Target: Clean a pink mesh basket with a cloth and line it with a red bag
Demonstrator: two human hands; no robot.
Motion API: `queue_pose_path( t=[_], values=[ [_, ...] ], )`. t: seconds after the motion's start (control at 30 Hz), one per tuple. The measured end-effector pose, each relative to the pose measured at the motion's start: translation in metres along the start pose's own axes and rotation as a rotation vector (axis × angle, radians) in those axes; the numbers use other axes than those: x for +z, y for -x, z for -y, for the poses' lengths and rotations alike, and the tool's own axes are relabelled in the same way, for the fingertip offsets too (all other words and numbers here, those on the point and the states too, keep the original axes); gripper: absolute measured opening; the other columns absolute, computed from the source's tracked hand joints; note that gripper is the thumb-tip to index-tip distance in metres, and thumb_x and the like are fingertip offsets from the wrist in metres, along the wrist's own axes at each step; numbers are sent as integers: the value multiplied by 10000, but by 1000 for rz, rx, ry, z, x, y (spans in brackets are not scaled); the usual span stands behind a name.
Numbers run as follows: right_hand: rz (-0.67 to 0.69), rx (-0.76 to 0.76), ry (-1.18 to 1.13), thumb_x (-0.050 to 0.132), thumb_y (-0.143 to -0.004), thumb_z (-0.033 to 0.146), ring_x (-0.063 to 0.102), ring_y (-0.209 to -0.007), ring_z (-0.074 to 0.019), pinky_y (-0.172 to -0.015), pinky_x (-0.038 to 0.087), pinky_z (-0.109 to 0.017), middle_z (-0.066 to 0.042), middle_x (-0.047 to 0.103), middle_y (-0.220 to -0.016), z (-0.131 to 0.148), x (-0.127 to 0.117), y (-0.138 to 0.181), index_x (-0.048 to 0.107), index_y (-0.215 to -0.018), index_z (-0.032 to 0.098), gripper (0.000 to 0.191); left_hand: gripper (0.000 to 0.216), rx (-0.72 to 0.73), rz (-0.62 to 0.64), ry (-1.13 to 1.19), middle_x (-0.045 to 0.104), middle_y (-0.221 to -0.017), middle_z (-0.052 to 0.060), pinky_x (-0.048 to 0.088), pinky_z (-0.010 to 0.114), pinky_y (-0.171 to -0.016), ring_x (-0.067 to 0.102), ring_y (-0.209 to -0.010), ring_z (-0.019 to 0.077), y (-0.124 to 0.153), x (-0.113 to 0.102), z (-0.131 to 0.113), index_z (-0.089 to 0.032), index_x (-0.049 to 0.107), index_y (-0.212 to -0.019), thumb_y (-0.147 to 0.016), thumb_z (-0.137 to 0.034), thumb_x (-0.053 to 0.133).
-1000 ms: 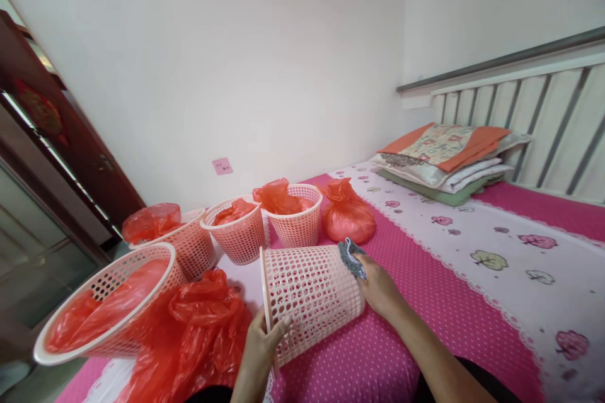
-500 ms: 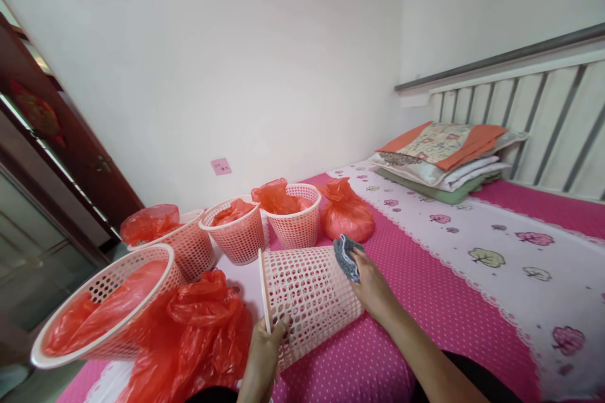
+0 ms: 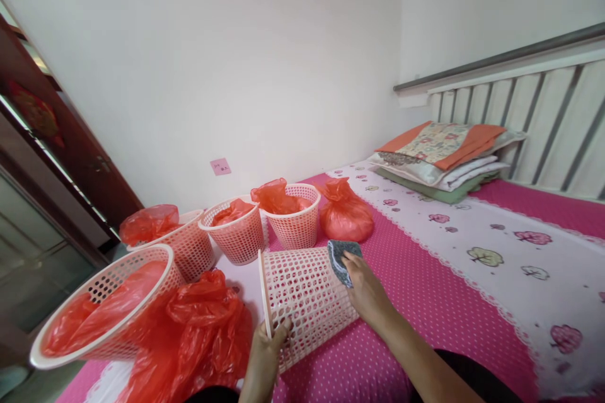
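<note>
A pale pink perforated plastic wastebasket point(image 3: 307, 302) lies on its side in front of me, its rim facing left. My left hand point(image 3: 267, 349) grips that rim, thumb on the outer wall and the other fingers mostly hidden. In my right hand point(image 3: 366, 286) is a folded grey cloth point(image 3: 344, 257) with a pale edge, pressed against the basket near its base. To the left of my left hand lies a crumpled heap of red plastic bags point(image 3: 203, 321). Beyond the basket sits a tied red plastic bag point(image 3: 346, 214).
Several upright baskets with red bags inside stand left and behind, including a near basket point(image 3: 165, 271) and a back basket point(image 3: 295, 227). Folded bedding point(image 3: 442, 157) is stacked by the white headboard point(image 3: 534, 119). Pink dotted bedding point(image 3: 439, 289) covers the bed; a wall rises behind.
My right hand and the cloth have shifted slightly left and down along the basket near its base. My left hand keeps its hold on the rim.
</note>
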State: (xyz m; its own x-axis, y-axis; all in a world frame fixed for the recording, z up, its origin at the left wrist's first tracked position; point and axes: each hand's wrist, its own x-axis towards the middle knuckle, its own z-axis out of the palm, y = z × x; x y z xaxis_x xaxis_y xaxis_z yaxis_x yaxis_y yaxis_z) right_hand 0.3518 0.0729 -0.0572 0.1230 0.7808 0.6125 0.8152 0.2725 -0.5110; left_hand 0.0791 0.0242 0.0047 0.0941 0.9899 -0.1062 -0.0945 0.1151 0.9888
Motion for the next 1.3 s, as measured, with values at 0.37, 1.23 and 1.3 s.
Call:
queue_pose_path(
  t=[0.37, 1.23, 1.3],
  values=[
    [53, -65, 12, 481, -761, -38, 540, -1435, -321, -1211, 448, -564, -214, 611, -1505, 41, 2, 5, 612, -1419, 104, 686, 633, -11, -24, -34, 743, -693, 30, 473, 264, -619, 597, -627, 143, -7, -5, 9, -128, 792, -828, -532, -668, 940],
    [230, -244, -173, 444, -676, -52, 432, -1515, -299, -1272, 377, -552, -206, 535, -1585, 134, -17, 18, 549, -1476, 53, 814, 442, 100, 183, -16, 837, -814, 93, 591, 351, -751, 723, -717, 228, 4, -6, 33, -178, 877, -984, -697, -512, 917],
    [253, -256, -165, 441, -699, -44, 425, -1520, -303, -1275, 371, -552, -211, 530, -1591, 142, -19, 19, 545, -1485, 41, 797, 399, 83, 217, 55, 848, -869, 96, 604, 403, -841, 759, -815, 272, 6, -3, 33, -197, 879, -986, -674, -436, 947]
  ],
)
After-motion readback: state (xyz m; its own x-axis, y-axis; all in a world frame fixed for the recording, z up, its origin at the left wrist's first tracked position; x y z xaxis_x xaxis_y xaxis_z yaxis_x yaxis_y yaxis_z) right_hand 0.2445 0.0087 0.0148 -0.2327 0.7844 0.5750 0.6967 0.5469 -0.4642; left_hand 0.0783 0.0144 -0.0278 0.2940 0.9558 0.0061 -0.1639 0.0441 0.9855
